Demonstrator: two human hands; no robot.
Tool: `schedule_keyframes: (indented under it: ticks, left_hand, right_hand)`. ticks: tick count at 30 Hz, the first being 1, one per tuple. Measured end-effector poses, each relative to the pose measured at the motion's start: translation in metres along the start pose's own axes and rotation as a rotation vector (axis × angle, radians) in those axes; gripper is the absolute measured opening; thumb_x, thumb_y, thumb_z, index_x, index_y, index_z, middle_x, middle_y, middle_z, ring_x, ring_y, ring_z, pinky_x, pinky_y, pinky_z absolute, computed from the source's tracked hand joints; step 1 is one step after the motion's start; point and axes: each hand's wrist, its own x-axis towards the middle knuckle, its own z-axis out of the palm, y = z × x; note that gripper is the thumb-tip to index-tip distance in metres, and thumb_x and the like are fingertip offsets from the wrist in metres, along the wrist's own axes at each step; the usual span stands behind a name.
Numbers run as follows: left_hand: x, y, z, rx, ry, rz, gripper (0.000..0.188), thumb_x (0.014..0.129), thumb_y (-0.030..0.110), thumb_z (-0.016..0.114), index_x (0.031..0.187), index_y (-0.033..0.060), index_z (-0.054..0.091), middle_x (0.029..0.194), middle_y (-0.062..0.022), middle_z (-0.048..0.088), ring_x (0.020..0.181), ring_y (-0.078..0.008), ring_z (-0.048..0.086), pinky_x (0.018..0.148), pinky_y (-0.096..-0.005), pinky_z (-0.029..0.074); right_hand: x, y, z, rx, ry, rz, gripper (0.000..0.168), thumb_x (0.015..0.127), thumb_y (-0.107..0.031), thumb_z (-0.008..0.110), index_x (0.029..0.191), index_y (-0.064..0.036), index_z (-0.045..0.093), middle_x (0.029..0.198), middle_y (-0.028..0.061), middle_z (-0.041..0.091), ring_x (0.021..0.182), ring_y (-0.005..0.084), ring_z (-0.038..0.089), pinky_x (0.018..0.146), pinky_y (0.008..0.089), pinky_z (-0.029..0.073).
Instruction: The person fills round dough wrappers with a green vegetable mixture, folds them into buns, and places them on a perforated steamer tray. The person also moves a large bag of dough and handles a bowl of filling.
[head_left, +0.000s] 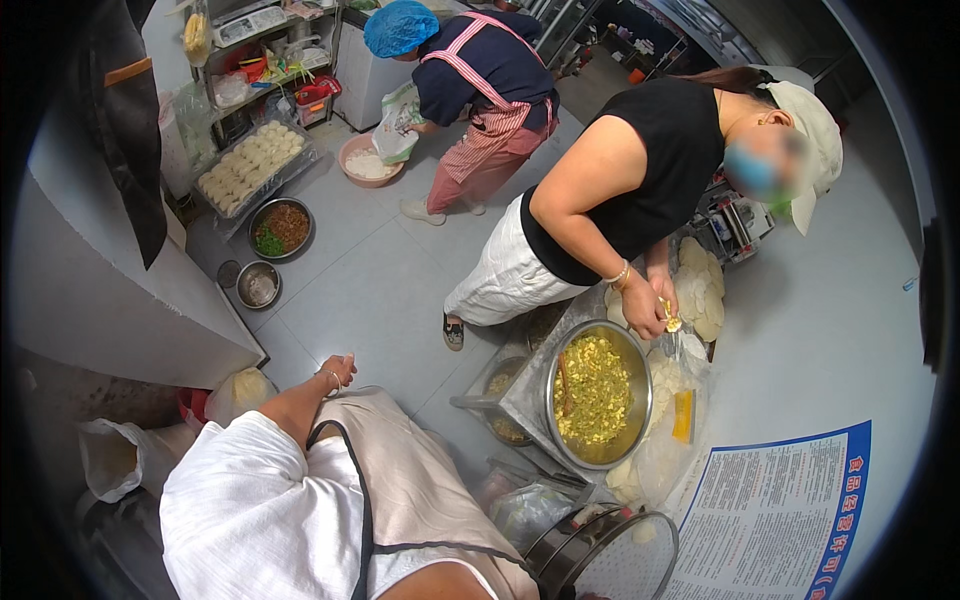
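Observation:
My left hand (339, 370), with a bracelet at the wrist, hangs over the grey tiled floor with its fingers curled. I see nothing in it, but how far the fingers close is unclear. My right hand is out of view. To my right, a large steel bowl (651, 409) holds a yellow and green chopped filling (596, 386) with a wooden utensil (565, 382) in it. It stands on a table (525, 397) beside pale dough pieces (664, 379) and plastic film. A round steamer tray (630, 559) leans nearer me.
A co-worker (637, 172) at the table pinches a filled wrapper (670, 319). Another (487, 67) bends over a pink basin (367, 180) of flour, holding a bag (397, 120). On the floor stand a dumpling tray (251, 165), a bowl of chopped filling (281, 227) and a smaller steel bowl (259, 285).

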Motion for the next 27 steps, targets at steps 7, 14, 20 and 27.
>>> schedule_keyframes:
  ticks: [7,14,20,27]
  left_hand:
    - [0.001,0.001,-0.002,-0.003,-0.003,-0.002,0.06,0.094,0.047,0.032,0.088,-0.0004,0.068,0.067,-0.0117,0.065,0.057,-0.0205,0.063,0.063,-0.0344,0.052]
    - [-0.004,0.007,-0.004,-0.001,-0.019,-0.038,0.06,0.094,0.047,0.032,0.089,-0.001,0.067,0.069,-0.0127,0.066,0.06,-0.0204,0.064,0.064,-0.0339,0.052]
    - [0.005,-0.003,0.0,-0.02,-0.028,-0.027,0.06,0.094,0.048,0.032,0.089,-0.0012,0.067,0.069,-0.0124,0.065,0.059,-0.0204,0.062,0.064,-0.0338,0.051]
    - [0.004,-0.001,0.0,0.001,-0.019,-0.014,0.06,0.095,0.047,0.032,0.089,-0.0004,0.068,0.07,-0.0121,0.066,0.059,-0.0201,0.063,0.066,-0.0339,0.051]
  right_hand:
    - [-0.038,-0.013,-0.022,0.1,0.11,-0.02,0.038,0.078,-0.03,0.053,0.098,-0.005,0.071,0.101,0.0154,0.069,0.096,0.0317,0.066,0.082,0.0432,0.051]
    - [-0.042,-0.018,-0.027,0.104,0.053,0.009,0.037,0.078,-0.03,0.053,0.099,-0.005,0.071,0.102,0.0153,0.069,0.097,0.031,0.065,0.082,0.0427,0.05]
    - [0.008,0.012,0.015,-0.026,0.168,-0.092,0.036,0.081,-0.033,0.053,0.094,-0.005,0.071,0.099,0.0158,0.068,0.093,0.0307,0.065,0.081,0.0429,0.05]
    - [0.007,-0.004,0.014,0.041,0.093,-0.022,0.035,0.082,-0.031,0.052,0.096,-0.006,0.071,0.1,0.0154,0.068,0.093,0.0307,0.065,0.081,0.043,0.05]
